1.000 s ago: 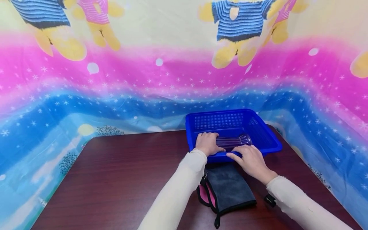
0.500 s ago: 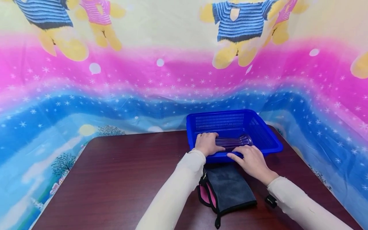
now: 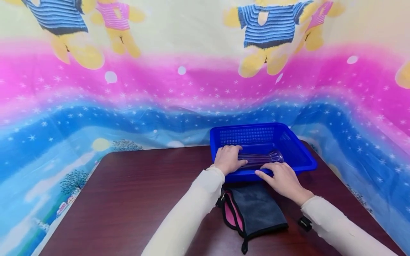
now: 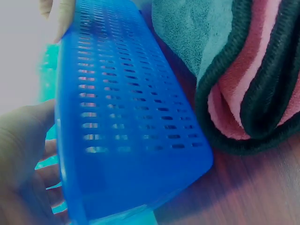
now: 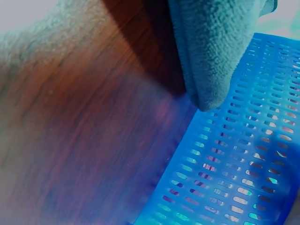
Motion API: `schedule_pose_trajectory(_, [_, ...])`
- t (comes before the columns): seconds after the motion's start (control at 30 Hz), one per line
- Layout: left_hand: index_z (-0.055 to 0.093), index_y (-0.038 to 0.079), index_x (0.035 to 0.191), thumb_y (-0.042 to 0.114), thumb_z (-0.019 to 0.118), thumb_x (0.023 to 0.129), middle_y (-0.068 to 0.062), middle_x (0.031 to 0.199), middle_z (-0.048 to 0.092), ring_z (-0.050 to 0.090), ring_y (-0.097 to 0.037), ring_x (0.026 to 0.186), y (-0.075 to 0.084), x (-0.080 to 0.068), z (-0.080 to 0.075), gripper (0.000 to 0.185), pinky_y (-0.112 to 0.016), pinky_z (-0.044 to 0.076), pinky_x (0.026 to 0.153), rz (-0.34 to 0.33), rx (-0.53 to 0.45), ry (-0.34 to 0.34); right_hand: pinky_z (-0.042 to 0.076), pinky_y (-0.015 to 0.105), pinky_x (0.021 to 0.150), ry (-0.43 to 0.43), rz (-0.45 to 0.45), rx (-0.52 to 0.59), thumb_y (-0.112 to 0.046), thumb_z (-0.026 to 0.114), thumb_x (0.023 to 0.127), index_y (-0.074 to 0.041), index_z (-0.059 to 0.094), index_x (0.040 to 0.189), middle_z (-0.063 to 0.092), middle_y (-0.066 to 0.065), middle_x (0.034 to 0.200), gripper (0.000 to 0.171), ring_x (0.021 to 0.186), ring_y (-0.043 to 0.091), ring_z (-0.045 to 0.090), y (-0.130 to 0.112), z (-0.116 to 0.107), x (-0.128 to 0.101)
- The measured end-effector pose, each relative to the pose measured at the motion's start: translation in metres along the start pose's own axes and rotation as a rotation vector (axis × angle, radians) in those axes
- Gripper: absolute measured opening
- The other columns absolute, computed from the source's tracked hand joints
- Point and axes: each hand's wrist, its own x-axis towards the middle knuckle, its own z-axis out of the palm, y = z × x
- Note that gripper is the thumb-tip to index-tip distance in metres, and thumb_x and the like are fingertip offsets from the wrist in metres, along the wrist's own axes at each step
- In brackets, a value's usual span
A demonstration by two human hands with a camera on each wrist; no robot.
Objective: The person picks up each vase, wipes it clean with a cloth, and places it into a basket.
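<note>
A blue slotted plastic basket stands at the table's back right. A clear glass vessel lies on its side inside it. My left hand reaches over the near rim and curls round the vessel's left end. My right hand lies over the front rim with its fingers stretched leftward beside the vessel. The left wrist view shows the basket's outer wall with my left hand's fingers behind it. In the right wrist view the basket wall fills the lower right.
A folded grey cloth with pink lining and black trim lies on the dark wooden table, just in front of the basket between my forearms. A colourful printed sheet hangs behind and around the table.
Both hands and the glass vessel stay in the same place in the basket. Only the head view has drifted slightly.
</note>
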Motion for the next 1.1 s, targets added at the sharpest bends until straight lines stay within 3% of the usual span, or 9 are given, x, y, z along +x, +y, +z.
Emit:
schedule_pose_trajectory(0.3, [0.059, 0.023, 0.142, 0.049, 0.066, 0.095, 0.002, 0.140, 0.065, 0.061, -0.021, 0.130, 0.001, -0.009, -0.010, 0.054, -0.043, 0.048, 0.109, 0.052, -0.032, 0.057, 0.042, 0.065, 0.102, -0.010, 0.031, 0.052, -0.049, 0.063, 0.097, -0.009, 0.074, 0.115, 0.076, 0.013, 0.113, 0.045, 0.109, 0.038, 0.068, 0.000, -0.006, 0.000])
schedule_pose_trajectory(0.57, [0.060, 0.023, 0.141, 0.050, 0.063, 0.097, 0.002, 0.137, 0.068, 0.065, -0.019, 0.124, -0.002, -0.019, -0.016, 0.051, -0.039, 0.054, 0.102, 0.081, -0.048, 0.103, 0.053, 0.060, 0.091, 0.016, 0.047, 0.093, -0.047, 0.062, 0.098, -0.009, 0.073, 0.118, 0.075, 0.014, 0.116, 0.045, 0.108, 0.038, 0.069, -0.003, -0.009, 0.000])
schedule_pose_trajectory(0.77, [0.059, 0.022, 0.141, 0.048, 0.063, 0.098, 0.001, 0.138, 0.066, 0.067, -0.020, 0.120, -0.010, -0.031, -0.030, 0.051, -0.039, 0.057, 0.096, 0.084, -0.121, 0.145, 0.051, 0.062, 0.094, 0.042, 0.066, 0.138, -0.043, 0.062, 0.099, -0.008, 0.072, 0.119, 0.073, 0.015, 0.120, 0.042, 0.116, 0.040, 0.065, -0.008, -0.011, 0.001])
schedule_pose_trajectory(1.0, [0.059, 0.022, 0.141, 0.048, 0.061, 0.099, 0.001, 0.137, 0.067, 0.071, -0.018, 0.106, -0.026, -0.043, -0.040, 0.050, -0.038, 0.059, 0.090, 0.058, -0.159, 0.184, 0.051, 0.062, 0.094, 0.079, 0.075, 0.166, -0.037, 0.064, 0.099, -0.009, 0.072, 0.119, 0.073, 0.015, 0.120, 0.035, 0.115, 0.039, 0.066, -0.014, -0.012, 0.001])
schedule_pose_trajectory(1.1, [0.059, 0.022, 0.141, 0.046, 0.061, 0.099, 0.001, 0.137, 0.067, 0.071, -0.019, 0.107, -0.034, -0.049, -0.043, 0.049, -0.038, 0.059, 0.090, 0.044, -0.171, 0.189, 0.051, 0.061, 0.092, 0.084, 0.069, 0.175, -0.038, 0.063, 0.100, -0.010, 0.072, 0.119, 0.074, 0.013, 0.119, 0.035, 0.114, 0.038, 0.066, -0.017, -0.013, 0.001])
